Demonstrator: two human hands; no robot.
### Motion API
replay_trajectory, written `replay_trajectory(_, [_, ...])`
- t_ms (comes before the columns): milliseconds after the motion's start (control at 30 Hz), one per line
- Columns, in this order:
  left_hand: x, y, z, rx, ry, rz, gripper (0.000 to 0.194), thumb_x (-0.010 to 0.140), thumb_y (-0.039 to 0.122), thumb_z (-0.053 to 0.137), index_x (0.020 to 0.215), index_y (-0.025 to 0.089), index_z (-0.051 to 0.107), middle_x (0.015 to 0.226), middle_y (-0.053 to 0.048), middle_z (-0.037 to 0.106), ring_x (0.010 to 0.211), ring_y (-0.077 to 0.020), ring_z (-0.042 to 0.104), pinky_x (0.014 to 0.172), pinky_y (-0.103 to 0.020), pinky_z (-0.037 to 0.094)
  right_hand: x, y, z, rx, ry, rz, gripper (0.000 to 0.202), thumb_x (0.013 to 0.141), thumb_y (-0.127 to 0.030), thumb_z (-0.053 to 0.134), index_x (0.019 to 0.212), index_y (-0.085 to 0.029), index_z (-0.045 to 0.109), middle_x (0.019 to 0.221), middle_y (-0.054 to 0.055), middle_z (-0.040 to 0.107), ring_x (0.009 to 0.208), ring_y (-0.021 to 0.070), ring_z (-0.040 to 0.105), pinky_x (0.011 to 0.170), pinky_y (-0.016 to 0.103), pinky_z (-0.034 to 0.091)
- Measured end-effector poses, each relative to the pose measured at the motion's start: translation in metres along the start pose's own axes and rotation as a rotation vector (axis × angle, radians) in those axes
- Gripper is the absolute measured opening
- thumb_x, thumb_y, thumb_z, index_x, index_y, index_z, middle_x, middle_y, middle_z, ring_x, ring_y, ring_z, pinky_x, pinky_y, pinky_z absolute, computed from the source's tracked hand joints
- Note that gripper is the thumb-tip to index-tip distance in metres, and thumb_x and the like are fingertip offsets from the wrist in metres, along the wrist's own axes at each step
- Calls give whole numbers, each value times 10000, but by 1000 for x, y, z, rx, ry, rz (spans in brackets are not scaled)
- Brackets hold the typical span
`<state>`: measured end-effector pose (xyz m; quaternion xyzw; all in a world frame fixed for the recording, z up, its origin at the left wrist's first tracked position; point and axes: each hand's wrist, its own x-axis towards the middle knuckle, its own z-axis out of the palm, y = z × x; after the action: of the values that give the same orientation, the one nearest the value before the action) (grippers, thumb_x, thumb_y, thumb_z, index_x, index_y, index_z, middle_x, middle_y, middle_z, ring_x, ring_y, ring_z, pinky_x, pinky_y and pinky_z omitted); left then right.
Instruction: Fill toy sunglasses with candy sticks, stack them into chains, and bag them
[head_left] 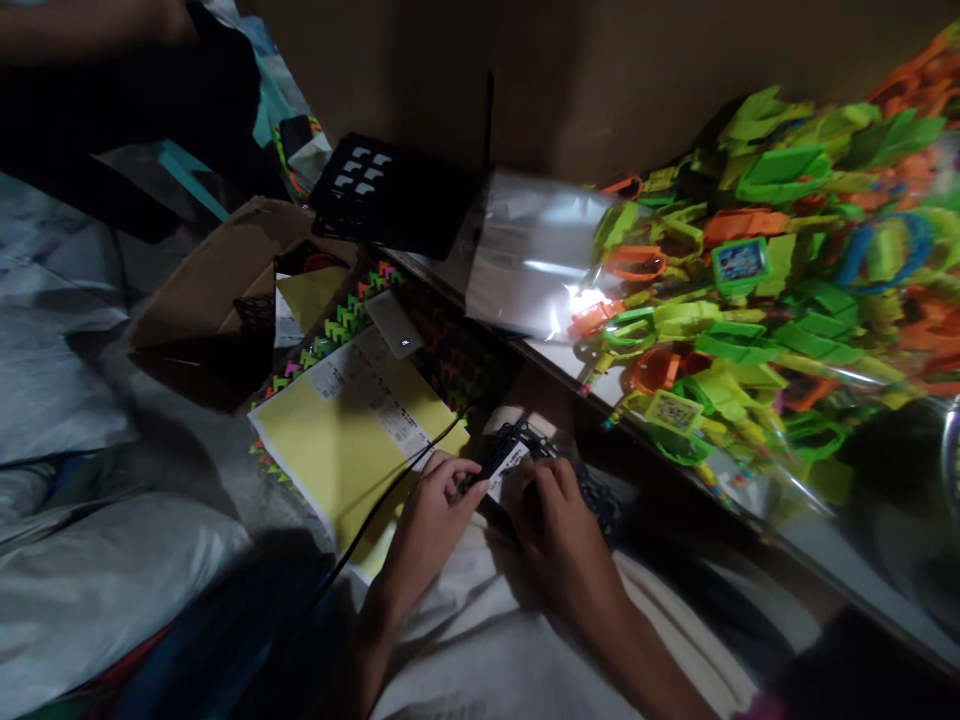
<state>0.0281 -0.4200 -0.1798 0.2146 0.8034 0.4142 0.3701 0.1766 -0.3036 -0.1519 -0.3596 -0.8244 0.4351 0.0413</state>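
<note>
A bundle of black openwork plastic lies on my lap, with a white printed label across it. My left hand is at the label's left end, thumb and index finger closed on the bundle's edge. From the other side, my right hand curls its fingers over the black bundle at the label's right part. Its fingertips are partly hidden. Left of my hands lies a yellow sheet with strips of printed white labels. A thin black cable crosses this sheet.
A pale power bank-like block rests at the sheet's top. Behind stand an open cardboard box and a black slotted panel. Green and orange toy watches heap up at right beside clear plastic. Another person's arm shows upper left.
</note>
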Motion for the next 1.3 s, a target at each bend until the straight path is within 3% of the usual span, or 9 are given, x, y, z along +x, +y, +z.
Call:
replay_trajectory(133, [2,1,-2,-45,-36,-41,130,882,318,752,984,240,771,989,-25,637,834,-187,568,788,-330,490,5,-5,-7,-18,-3,3,82,1070,-223,515,1101,-252,585,1085,72,624,840,230,722,684,328,565])
replay_trajectory(267, [1,1,-1,-29,-49,-44,138,892,327,716,984,236,763,988,-28,624,851,-194,559,805,-338,477,8,-4,-13,-180,9,28,120,1078,-213,498,1174,-248,562,1068,69,656,745,223,704,600,316,490])
replay_trajectory(567, [1,-6,5,6,-57,-20,116,920,304,693,999,250,758,1023,-24,632,864,-189,558,818,-331,490,7,6,-28,-629,64,95,335,1093,-522,604,1260,-246,515,1127,109,630,739,264,710,463,294,283])
replay_trajectory(700, [-1,-7,3,24,-60,-3,106,938,289,690,1015,249,751,1023,-27,627,883,-192,581,833,-331,516,2,19,-35,-710,175,16,591,1070,-669,557,1398,-179,517,1139,157,622,895,317,674,558,336,421])
replay_trajectory(833, [-6,-5,5,99,-27,65,124,990,287,647,1085,248,716,1088,-46,633,972,-212,633,894,-361,542,-3,30,-38,-880,190,-39,533,1078,-663,521,1261,-176,633,1081,157,653,947,353,612,737,429,472])
replay_trajectory(900, [-10,-4,9,211,38,169,232,984,321,693,1205,251,683,1184,-78,642,1121,-266,645,991,-426,537,-3,33,-38,-870,184,-26,523,1102,-658,458,1207,-185,653,1068,144,672,958,352,613,742,432,458])
replay_trajectory(1033, [-16,-3,25,473,124,255,814,797,401,932,1482,245,521,1440,-166,585,1365,-405,566,1114,-570,488,-1,37,-38,-647,181,-21,635,1121,-699,297,1181,-181,659,1008,120,684,914,310,636,761,408,481])
replay_trajectory(1167, [-18,0,33,520,73,216,1122,670,454,1009,1585,208,409,1619,-238,491,1470,-478,500,1172,-680,433,0,40,-46,-383,148,36,648,1095,-764,323,1101,-211,662,1005,98,700,878,279,691,755,385,524])
replay_trajectory(1300, [-25,-1,20,411,-32,159,1224,618,412,1024,1651,240,391,1754,-213,377,1597,-483,373,1271,-705,332,-1,44,-63,-124,30,93,616,1037,-813,475,1023,-233,682,950,82,767,802,270,744,706,371,573])
